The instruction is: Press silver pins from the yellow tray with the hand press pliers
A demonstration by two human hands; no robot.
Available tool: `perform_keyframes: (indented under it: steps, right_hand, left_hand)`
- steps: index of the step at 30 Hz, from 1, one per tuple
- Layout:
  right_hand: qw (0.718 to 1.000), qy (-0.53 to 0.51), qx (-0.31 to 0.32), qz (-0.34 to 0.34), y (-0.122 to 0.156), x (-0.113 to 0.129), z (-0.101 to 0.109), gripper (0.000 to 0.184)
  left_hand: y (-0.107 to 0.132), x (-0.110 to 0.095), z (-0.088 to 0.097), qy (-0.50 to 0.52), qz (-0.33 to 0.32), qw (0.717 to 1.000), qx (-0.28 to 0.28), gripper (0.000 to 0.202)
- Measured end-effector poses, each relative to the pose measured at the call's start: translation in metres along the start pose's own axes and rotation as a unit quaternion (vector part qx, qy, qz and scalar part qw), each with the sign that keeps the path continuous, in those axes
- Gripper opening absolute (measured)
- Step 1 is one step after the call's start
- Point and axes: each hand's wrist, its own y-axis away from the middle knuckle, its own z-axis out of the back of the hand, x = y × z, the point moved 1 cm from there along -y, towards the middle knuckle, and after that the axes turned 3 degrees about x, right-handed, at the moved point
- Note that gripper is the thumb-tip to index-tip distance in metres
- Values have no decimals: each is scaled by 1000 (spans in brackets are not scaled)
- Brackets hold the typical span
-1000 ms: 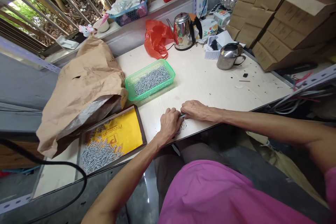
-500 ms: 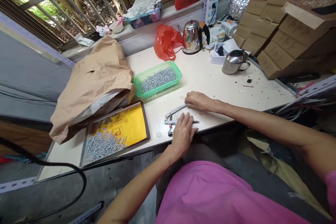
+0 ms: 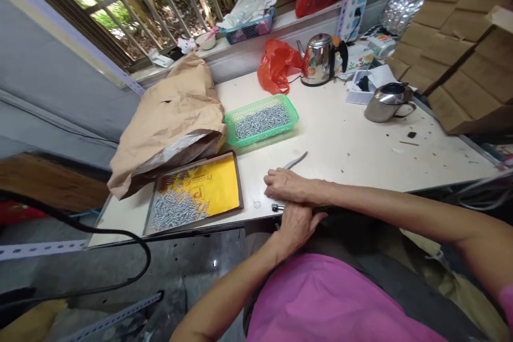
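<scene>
Spring-loaded metal hand pliers [image 3: 296, 161] lie on the table near its front edge. One grey handle sticks out beyond my right hand, and a small dark end shows below it. My right hand [image 3: 290, 187] is closed over the middle of the tool with curled fingers, hiding most of it. Just below, my left hand [image 3: 296, 224] rests at the table edge against the lower part of the pliers. Its fingertips are hidden under my right hand, and its thumb points out to the right.
A green basket [image 3: 294, 117] of small metal pieces stands behind my hands. To the left are a dark-rimmed tray [image 3: 240, 187] with more pieces and a crumpled brown paper bag [image 3: 176, 112]. A kettle [image 3: 318, 61], a steel pot [image 3: 382, 107] and cardboard boxes [image 3: 452, 43] are farther back and right.
My right hand has moved from the handle's end toward me and left, over the tool's middle. The pliers have turned, one handle now pointing away. The view has shifted, moving things rightward.
</scene>
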Motion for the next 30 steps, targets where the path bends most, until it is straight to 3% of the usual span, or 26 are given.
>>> perform_keyframes:
  steps: [5, 8, 10, 13, 15, 18, 21, 24, 27, 30]
  right_hand:
    - [998, 53, -16, 43, -21, 13, -18, 17]
    - [996, 58, -43, 57, -26, 14, -30, 13]
    - [995, 41, -68, 53, -27, 16, -33, 11]
    - [989, -13, -142, 37, -27, 14, -17, 14]
    - [972, -53, -230, 18, -29, 4, 6, 16]
    - [935, -78, -344, -29, -35, -32, 49, 18]
    - [923, -43, -365, -114, -43, -82, 78, 23]
    - [924, -2, -336, -181, -45, -121, 80, 34]
    - [937, -6, -302, -175, -40, -133, 62, 41]
    - [953, -44, -263, -146, -31, -120, 38, 37]
  left_hand:
    - [45, -12, 28, 1, -130, 991, -19, 29]
    - [74, 2, 62, -48, -113, 988, -89, 18]
    - [87, 30, 92, -97, -19, 983, -155, 17]
    - [96, 95, 142, -155, 167, 942, -246, 21]
    - [96, 141, 170, -181, 263, 912, -258, 23]
    - [90, 195, 199, -205, 406, 867, -206, 28]
    - [78, 222, 210, -221, 465, 842, -161, 31]
    - [66, 232, 210, -219, 479, 839, -137, 27]
    - [59, 238, 209, -210, 490, 839, -107, 25]
    - [57, 240, 211, -206, 492, 841, -87, 26]
